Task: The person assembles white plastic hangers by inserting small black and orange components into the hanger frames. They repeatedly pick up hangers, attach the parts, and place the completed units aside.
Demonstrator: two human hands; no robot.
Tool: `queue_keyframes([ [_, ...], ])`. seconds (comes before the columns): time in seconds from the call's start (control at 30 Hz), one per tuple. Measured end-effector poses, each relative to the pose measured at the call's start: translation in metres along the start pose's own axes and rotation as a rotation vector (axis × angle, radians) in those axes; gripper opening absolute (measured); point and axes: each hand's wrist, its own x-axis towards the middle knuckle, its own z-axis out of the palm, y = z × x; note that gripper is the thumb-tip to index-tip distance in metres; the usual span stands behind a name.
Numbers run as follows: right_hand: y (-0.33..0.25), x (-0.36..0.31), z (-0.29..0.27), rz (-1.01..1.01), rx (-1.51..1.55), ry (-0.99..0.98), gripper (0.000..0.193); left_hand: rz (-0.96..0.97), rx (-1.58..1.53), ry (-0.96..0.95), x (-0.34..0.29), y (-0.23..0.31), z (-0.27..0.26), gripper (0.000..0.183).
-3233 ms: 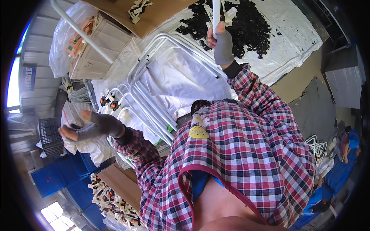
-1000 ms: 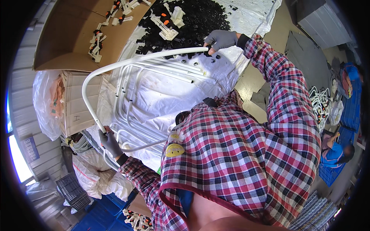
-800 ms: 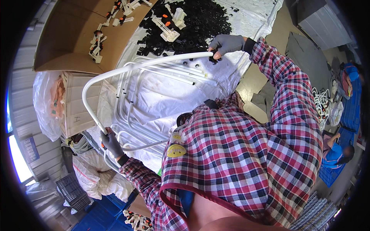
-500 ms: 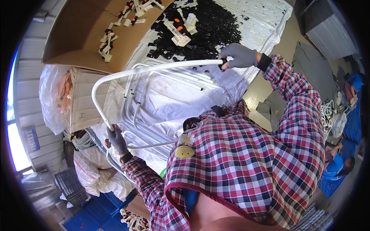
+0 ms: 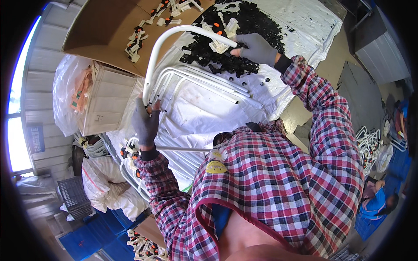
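A bent white metal tube (image 5: 153, 56) is raised over the table between my two grey-gloved hands. My right hand (image 5: 257, 48) is closed round its far right end, where a small dark piece shows at the tip. Lower down on the left, my left hand (image 5: 146, 124) grips the tube's other side, below the bend. A straight white length (image 5: 185, 149) passes by my left wrist; whether it belongs to the same tube, I cannot tell. Under the raised tube, several similar bent tubes (image 5: 209, 80) lie side by side on white sheeting (image 5: 213, 117).
Small black parts (image 5: 261, 21) are heaped at the back, with cream-and-orange fittings (image 5: 230, 28) on them. A large open carton (image 5: 104, 30) with more fittings stands at far left. A box (image 5: 109, 102), white sacks (image 5: 104, 178) and a dark crate (image 5: 75, 198) are on the left.
The tube's bend has swung up and away, to the right. My left hand has risen and moved farther off; my right hand has shifted left and slightly farther away.
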Motion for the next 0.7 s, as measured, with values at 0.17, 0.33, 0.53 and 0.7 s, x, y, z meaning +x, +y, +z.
queue_keyframes([
  [0.17, -0.044, 0.046, -0.043, -0.069, -0.112, 0.066, 0.017, 0.053, -0.08, -0.053, 0.026, 0.031, 0.019, 0.055],
  [0.33, -0.092, 0.084, 0.006, -0.862, -0.721, -0.02, 0.005, 0.309, -0.081, -0.05, 0.053, 0.067, 0.048, 0.063],
  [0.53, -0.087, 0.091, 0.059, -0.67, -0.633, 0.067, 0.033, 0.236, -0.548, -0.175, 0.067, 0.035, 0.063, 0.052],
  [0.7, 0.025, 0.099, 0.012, -0.197, -0.193, 0.753, 0.047, -0.22, -0.724, -0.14, 0.033, -0.044, 0.046, 0.035],
])
